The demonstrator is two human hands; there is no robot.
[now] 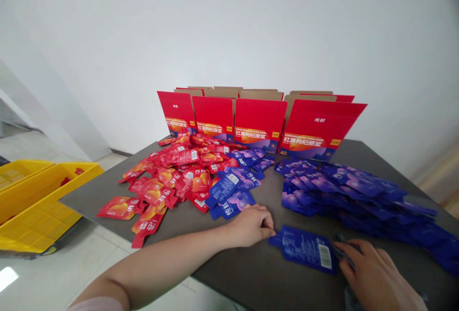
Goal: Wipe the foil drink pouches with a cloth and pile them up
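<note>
A blue pouch [304, 249] with white print and a barcode lies on the dark table, its narrow neck pointing left. My left hand [253, 227] pinches that neck between thumb and fingers. At the pouch's wide right end, my right hand [373, 272] is closed around a crumpled dark grey cloth [344, 249], part of which shows below the palm. Just beyond my left hand are several blue pouches [234, 189] in a small loose heap. A long, overlapping pile of blue pouches [344, 186] spreads behind and to the right of my right hand.
Red pouches [172, 172] form a heap on the left half of the table [265, 282]. Open red cartons [260, 124] stand in rows along the back, near a white wall [229, 28]. Yellow crates [46, 205] with red bits inside stand left of the table.
</note>
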